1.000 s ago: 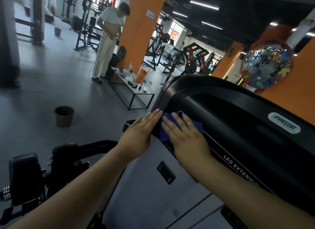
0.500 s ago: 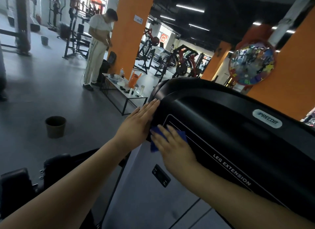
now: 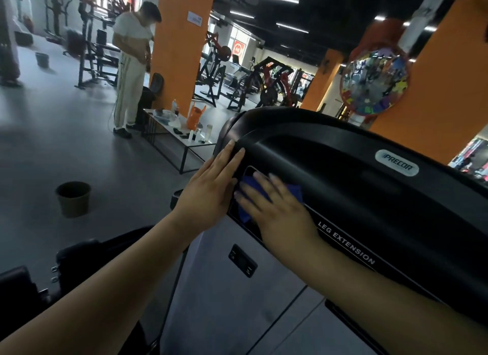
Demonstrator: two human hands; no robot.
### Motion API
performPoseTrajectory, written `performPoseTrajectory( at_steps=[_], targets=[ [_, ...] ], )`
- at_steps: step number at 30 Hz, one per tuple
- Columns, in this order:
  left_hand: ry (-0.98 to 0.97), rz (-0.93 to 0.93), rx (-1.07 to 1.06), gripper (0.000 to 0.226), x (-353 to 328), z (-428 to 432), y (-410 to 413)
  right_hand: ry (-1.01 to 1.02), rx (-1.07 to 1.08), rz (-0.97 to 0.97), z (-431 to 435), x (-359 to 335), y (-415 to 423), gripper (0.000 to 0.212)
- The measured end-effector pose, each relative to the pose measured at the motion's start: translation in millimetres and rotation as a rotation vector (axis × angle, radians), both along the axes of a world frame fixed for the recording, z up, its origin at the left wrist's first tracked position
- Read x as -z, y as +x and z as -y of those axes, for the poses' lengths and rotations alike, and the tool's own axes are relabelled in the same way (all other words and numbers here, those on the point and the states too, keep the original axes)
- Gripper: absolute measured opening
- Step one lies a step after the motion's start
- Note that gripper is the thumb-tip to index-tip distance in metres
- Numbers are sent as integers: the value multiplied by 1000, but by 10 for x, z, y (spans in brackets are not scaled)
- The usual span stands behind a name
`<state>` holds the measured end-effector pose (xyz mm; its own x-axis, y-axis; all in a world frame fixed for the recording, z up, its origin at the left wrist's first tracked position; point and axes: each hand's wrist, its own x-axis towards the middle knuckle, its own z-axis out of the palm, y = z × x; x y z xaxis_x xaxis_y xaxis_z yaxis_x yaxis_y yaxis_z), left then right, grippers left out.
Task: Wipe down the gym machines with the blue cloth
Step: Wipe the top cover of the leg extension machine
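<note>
Black plastic cover (image 3: 343,175) of the leg extension machine fills the right of the view, with a grey panel (image 3: 237,288) below it. You're mid-wipe on the rounded end of that cover, so the task looks early: one patch of one machine.

Your left hand (image 3: 211,188) lies flat on the cover's end, fingertips up on the rim, apparently bracing. Its grip is apart, fingers straight, holding nothing. Your right hand (image 3: 280,209) is just beside it, palm down on the cover, grip also spread, fingers straight and motion-blurred, pressing rather than clutching.

The blue cloth (image 3: 295,194) is pinned under that right palm against the cover, and its edges poke out at the fingertips and on the far side.

Next move, my guess: keep the palm pressing and sweep along the cover toward the lettering and the oval logo, then cover the grey panel. Watch that the cloth doesn't bunch or slip out from under your flat fingers.

Against half a second back: right hand and cloth have slid slightly up onto the cover. Left hand hasn't really shifted. The view has tipped a little.
</note>
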<state>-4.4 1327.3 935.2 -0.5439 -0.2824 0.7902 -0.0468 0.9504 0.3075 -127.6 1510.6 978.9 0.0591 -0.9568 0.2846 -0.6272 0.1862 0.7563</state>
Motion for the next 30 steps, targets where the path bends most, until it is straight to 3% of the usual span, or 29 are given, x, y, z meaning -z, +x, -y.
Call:
performPoseTrajectory(
  at_steps=[2,5,8,10,15,19,22,26,30],
  targets=[
    [-5,-11,-13,67,-17,-62,-23,-76,6,-30,-8,-37,35,68],
    [-2,-13,-22,68,-42,-161,-77,185,87,-206,-160,194,103,75],
    [-6,-17,-23,70,-24,-177,-88,162,51,-286,-215,179,27,74],
    [0,-20,-25,70,-14,-174,-100,83,7,-254,-221,118,-35,73],
    [22,-30,-27,68,-34,-225,-134,165,-40,-191,-261,341,-152,71],
    [-86,-37,-44,65,-11,-232,-86,-5,-116,-45,-259,17,-126,66],
    [-123,-24,-45,61,-54,-258,-74,-61,-77,-68,-378,139,-117,73],
    [-145,4,-15,59,-98,-290,-101,225,-26,-195,-513,303,-153,68],
    [-115,11,-4,60,-118,-315,-125,-9,-47,-56,-509,-43,-126,66]
  ],
)
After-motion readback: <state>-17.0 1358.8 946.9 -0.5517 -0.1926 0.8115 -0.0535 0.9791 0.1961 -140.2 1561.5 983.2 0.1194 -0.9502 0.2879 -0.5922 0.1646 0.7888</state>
